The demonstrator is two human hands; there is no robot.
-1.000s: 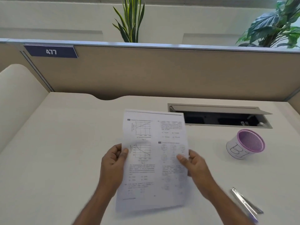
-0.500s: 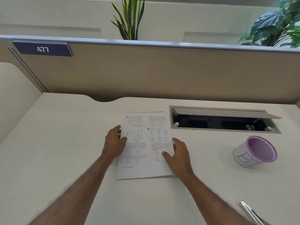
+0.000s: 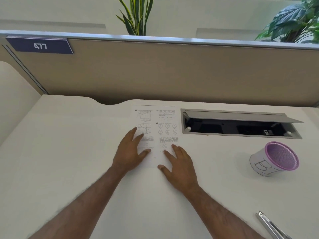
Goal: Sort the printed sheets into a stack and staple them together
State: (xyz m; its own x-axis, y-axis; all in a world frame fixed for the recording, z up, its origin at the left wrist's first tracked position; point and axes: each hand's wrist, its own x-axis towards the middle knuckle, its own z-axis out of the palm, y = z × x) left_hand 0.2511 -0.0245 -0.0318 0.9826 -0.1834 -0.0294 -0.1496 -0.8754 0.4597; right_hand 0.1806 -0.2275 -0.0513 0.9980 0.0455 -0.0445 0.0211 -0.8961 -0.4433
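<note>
The printed sheets [image 3: 156, 121] lie flat on the white desk [image 3: 69, 144], near its far edge, printed with graphs and circle diagrams. My left hand [image 3: 131, 150] rests palm down on their lower left part, fingers spread. My right hand [image 3: 177, 163] lies flat on their lower right corner, fingers apart. Neither hand grips anything. A silver metal stapler [image 3: 272, 226] lies at the desk's near right corner, well away from both hands and partly cut off by the frame.
An open cable tray [image 3: 241, 125] with a raised lid is set into the desk right of the sheets. A white cup with a purple mesh rim [image 3: 274, 159] stands on the right. A beige partition [image 3: 172, 71] closes the back.
The sheets went from being held up in both hands to lying flat on the desk, pushed further back. Both hands now press on them with open fingers.
</note>
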